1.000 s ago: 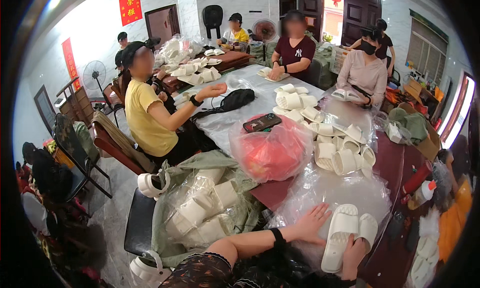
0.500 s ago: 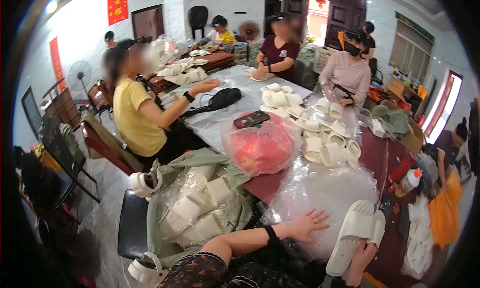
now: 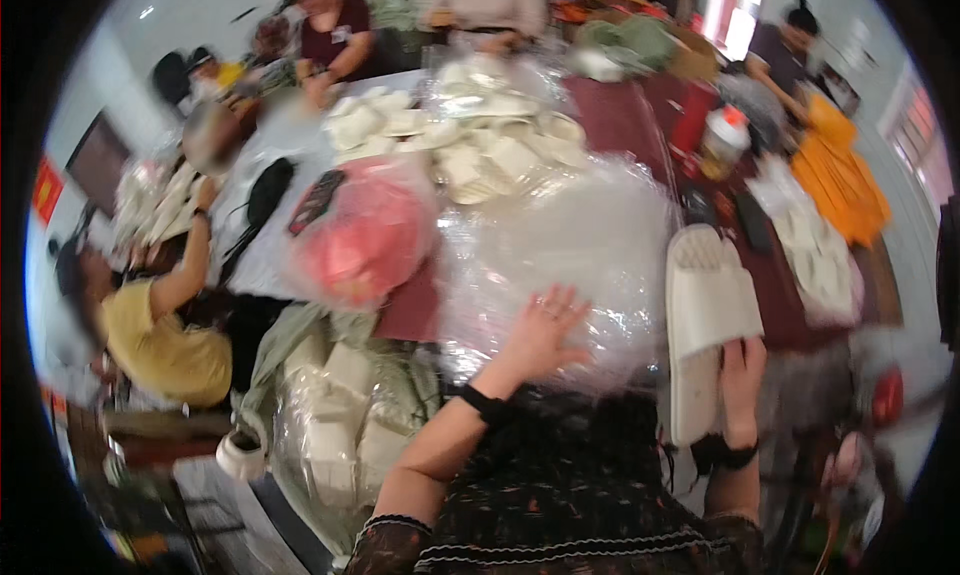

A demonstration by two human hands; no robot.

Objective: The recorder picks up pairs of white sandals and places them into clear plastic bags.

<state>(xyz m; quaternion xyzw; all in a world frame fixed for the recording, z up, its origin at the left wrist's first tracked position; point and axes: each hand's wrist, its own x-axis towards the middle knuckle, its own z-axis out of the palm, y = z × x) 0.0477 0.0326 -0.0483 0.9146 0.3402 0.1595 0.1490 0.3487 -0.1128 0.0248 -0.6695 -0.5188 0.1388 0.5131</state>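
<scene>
My left hand lies with fingers spread on a stack of clear plastic bags on the table in front of me. To its right, my right hand grips a pair of cream slide slippers by the side near the strap. They stand nearly upright, toes away from me, one mostly hiding the other. Beyond the bags, several loose cream slippers are heaped. Some blur softens the details.
Left of the bags sits a pink plastic-wrapped bundle with a dark phone on it. An open green sack of cream slippers stands lower left. A bottle and bagged slippers are at right. Co-workers sit around the table.
My view has turned right, so the table and people sit further left. My left hand stays on the bags. The slippers in my right hand now stand more upright, with the second less visible.
</scene>
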